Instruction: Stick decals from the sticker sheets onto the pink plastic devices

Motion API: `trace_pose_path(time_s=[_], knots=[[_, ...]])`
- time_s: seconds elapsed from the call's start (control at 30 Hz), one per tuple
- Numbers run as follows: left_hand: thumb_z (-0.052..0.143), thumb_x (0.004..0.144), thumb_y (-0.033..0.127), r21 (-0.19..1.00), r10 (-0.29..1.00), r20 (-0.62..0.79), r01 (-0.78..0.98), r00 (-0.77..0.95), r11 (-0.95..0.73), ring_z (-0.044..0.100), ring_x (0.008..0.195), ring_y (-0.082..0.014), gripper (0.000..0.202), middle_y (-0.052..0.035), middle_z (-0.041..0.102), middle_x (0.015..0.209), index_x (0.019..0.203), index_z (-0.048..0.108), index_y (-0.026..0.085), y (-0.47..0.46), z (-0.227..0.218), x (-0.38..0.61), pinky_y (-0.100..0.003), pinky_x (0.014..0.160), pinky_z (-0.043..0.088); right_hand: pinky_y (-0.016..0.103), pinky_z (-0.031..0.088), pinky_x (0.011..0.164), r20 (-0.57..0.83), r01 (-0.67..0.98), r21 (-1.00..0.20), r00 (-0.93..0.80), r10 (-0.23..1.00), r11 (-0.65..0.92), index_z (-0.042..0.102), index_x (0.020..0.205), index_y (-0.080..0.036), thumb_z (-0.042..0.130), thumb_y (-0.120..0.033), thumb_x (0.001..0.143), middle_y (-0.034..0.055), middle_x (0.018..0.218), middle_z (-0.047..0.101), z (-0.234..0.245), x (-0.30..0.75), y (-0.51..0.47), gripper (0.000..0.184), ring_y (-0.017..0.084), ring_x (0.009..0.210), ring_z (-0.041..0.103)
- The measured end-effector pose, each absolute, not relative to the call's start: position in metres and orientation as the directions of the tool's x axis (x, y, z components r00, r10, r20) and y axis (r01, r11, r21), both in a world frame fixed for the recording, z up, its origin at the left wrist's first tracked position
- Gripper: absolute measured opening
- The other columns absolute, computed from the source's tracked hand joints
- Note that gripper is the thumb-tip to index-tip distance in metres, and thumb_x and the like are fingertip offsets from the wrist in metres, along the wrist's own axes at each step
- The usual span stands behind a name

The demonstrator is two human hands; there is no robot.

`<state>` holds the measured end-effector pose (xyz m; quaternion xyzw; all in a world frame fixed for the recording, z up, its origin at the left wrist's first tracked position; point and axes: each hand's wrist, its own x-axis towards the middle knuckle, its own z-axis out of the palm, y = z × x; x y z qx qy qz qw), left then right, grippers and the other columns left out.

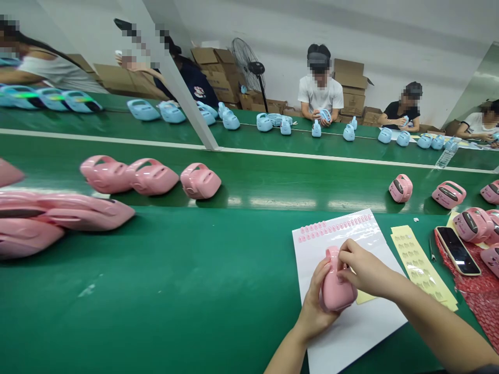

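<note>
A glossy pink plastic device with a carry handle is held upright over a white sheet. My left hand wraps round its left side and underside. My right hand bends over the device from the right, fingertips pinched together against its upper side near the handle. Whatever lies between those fingertips is hidden. Rows of small pink stickers run along the sheet's far edge. Partly behind the device, a yellow paper piece rests on the sheet.
Yellow sticker sheets, tweezers and a phone on red bubble wrap lie at right. More pink devices stand on the green conveyor; several lie at left. Beyond the divider, co-workers handle blue devices.
</note>
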<state>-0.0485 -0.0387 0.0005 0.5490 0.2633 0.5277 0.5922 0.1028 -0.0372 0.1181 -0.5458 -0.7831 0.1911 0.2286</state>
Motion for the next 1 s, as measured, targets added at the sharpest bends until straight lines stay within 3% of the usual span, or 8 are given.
trace_pose_path(time_s=[0.17, 0.27, 0.4, 0.53, 0.63, 0.73, 0.87, 1.0], knots=[[0.076, 0.053, 0.011, 0.926, 0.901, 0.312, -0.311, 0.301, -0.216, 0.031, 0.127, -0.0348, 0.074, -0.0081, 0.043, 0.135, 0.12, 0.052, 0.027, -0.039, -0.001, -0.047, -0.05, 0.106, 0.02, 0.027, 0.045, 0.049, 0.259, 0.873, -0.209, -0.384, 0.886, 0.44, 0.058, 0.082, -0.019, 0.041, -0.015, 0.082, 0.0092, 0.088, 0.058, 0.111, 0.099, -0.053, 0.018, 0.018, 0.069, 0.055], [0.072, 0.06, 0.012, 0.908, 0.838, 0.417, -0.202, 0.353, -0.367, 0.03, 0.128, -0.0332, 0.079, -0.0088, 0.036, 0.139, 0.129, 0.039, 0.029, -0.038, -0.003, -0.048, -0.052, 0.104, 0.025, 0.03, 0.049, 0.056, 0.298, 0.875, -0.178, -0.388, 0.872, 0.45, 0.058, 0.096, -0.018, 0.046, -0.016, 0.082, 0.0136, 0.1, 0.058, 0.104, 0.099, -0.06, 0.019, 0.022, 0.079, 0.056], [0.067, 0.063, 0.011, 0.849, 0.754, 0.509, -0.097, 0.415, -0.519, 0.028, 0.129, -0.0319, 0.082, -0.0086, 0.03, 0.141, 0.133, 0.028, 0.033, -0.037, -0.005, -0.048, -0.052, 0.102, 0.029, 0.043, 0.047, 0.083, 0.187, 0.835, -0.485, -0.191, 0.963, 0.26, 0.046, 0.122, -0.019, 0.059, -0.03, 0.075, 0.0158, 0.123, 0.047, 0.092, 0.102, -0.052, 0.05, 0.029, 0.108, 0.048], [0.067, 0.062, 0.011, 0.825, 0.719, 0.537, -0.097, 0.441, -0.557, 0.03, 0.128, -0.0329, 0.082, -0.0084, 0.033, 0.139, 0.132, 0.03, 0.034, -0.041, -0.001, -0.048, -0.052, 0.101, 0.031, 0.042, 0.041, 0.093, -0.079, 0.482, -0.876, -0.118, 0.99, -0.012, 0.04, 0.127, -0.023, 0.056, -0.046, 0.075, 0.0119, 0.128, 0.042, 0.075, 0.109, -0.029, 0.059, 0.024, 0.116, 0.044], [0.074, 0.057, 0.02, 0.897, 0.795, 0.439, -0.154, 0.418, -0.414, 0.038, 0.123, -0.035, 0.081, -0.0094, 0.04, 0.136, 0.128, 0.037, 0.032, -0.049, 0.007, -0.047, -0.051, 0.098, 0.035, 0.044, 0.035, 0.096, -0.136, 0.24, -0.965, -0.106, 0.985, -0.107, 0.047, 0.12, -0.023, 0.054, -0.061, 0.07, 0.011, 0.128, 0.043, 0.065, 0.117, -0.021, 0.063, 0.026, 0.118, 0.042], [0.079, 0.052, 0.036, 0.913, 0.906, 0.232, -0.401, 0.354, -0.077, 0.047, 0.115, -0.0359, 0.087, -0.0108, 0.047, 0.13, 0.128, 0.038, 0.028, -0.055, 0.014, -0.045, -0.048, 0.091, 0.043, 0.046, 0.032, 0.098, -0.167, -0.006, -0.985, -0.135, 0.977, -0.17, 0.05, 0.116, -0.024, 0.048, -0.07, 0.067, 0.0102, 0.126, 0.047, 0.057, 0.122, -0.03, 0.067, 0.028, 0.118, 0.042], [0.061, 0.071, 0.049, 0.609, 0.904, 0.051, -0.731, 0.424, 0.308, 0.052, 0.111, -0.0302, 0.06, -0.0074, 0.057, 0.122, 0.124, 0.047, 0.028, -0.049, 0.018, -0.038, -0.043, 0.09, 0.044, 0.048, 0.03, 0.099, -0.076, -0.191, -0.976, -0.135, 0.988, -0.101, 0.032, 0.131, -0.029, 0.056, -0.072, 0.058, 0.0091, 0.134, 0.041, 0.053, 0.119, -0.052, 0.088, 0.029, 0.123, 0.037], [0.046, 0.084, 0.044, 0.333, 0.866, 0.042, -0.825, 0.498, 0.457, 0.05, 0.115, -0.0241, 0.035, -0.0014, 0.063, 0.116, 0.116, 0.055, 0.033, -0.038, 0.018, -0.031, -0.042, 0.098, 0.036, 0.044, 0.024, 0.104, 0.147, -0.014, -0.989, 0.021, 0.989, 0.148, 0.033, 0.131, -0.031, 0.066, -0.064, 0.055, 0.0087, 0.136, 0.036, 0.06, 0.112, -0.059, 0.089, 0.027, 0.129, 0.026]])
